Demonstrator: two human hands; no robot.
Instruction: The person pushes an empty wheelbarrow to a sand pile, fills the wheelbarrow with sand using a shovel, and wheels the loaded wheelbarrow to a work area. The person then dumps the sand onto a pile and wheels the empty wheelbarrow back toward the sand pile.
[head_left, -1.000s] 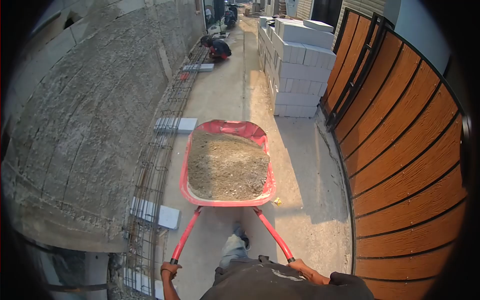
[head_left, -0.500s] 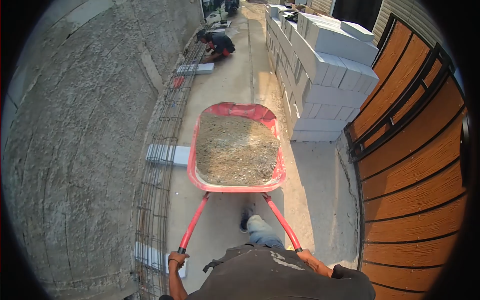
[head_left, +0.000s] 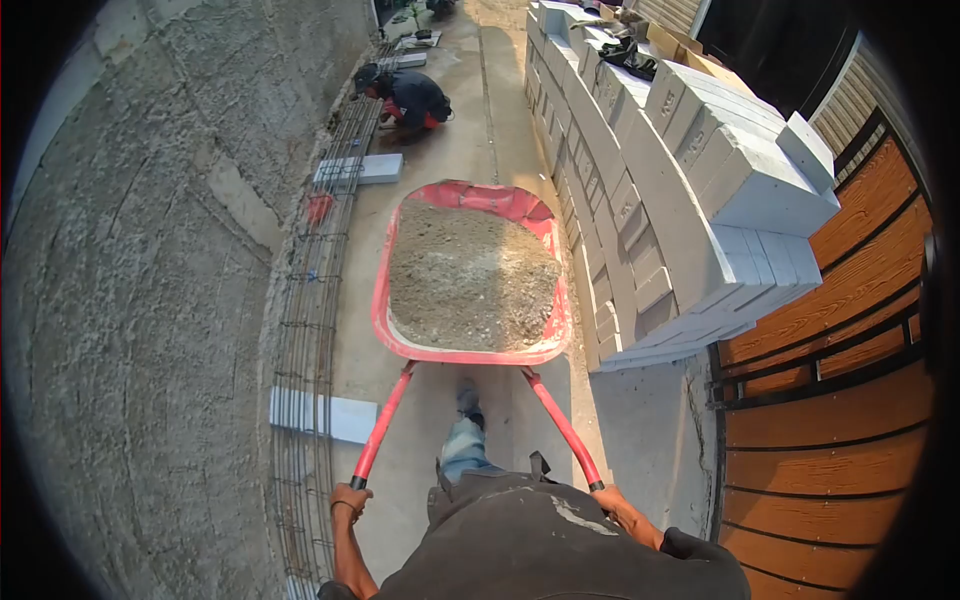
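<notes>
A red wheelbarrow is in front of me, its tray filled with a heap of grey-brown sand and gravel. My left hand is closed around the black grip of the left handle. On the other side, my right hand wraps the end of the right handle. Both red handles slope up from the tray toward me. The wheel is hidden beneath the tray. One leg in jeans shows between the handles.
Along the left wall lies a long rebar cage propped on white blocks. A co-worker crouches beside it farther ahead. Stacked pale blocks line the right side, close to the wheelbarrow. An orange gate stands at the right.
I have moved forward with the wheelbarrow. The block stack and the crouching co-worker appear nearer, and the white block at the left has slid back toward me. Both hands keep their hold.
</notes>
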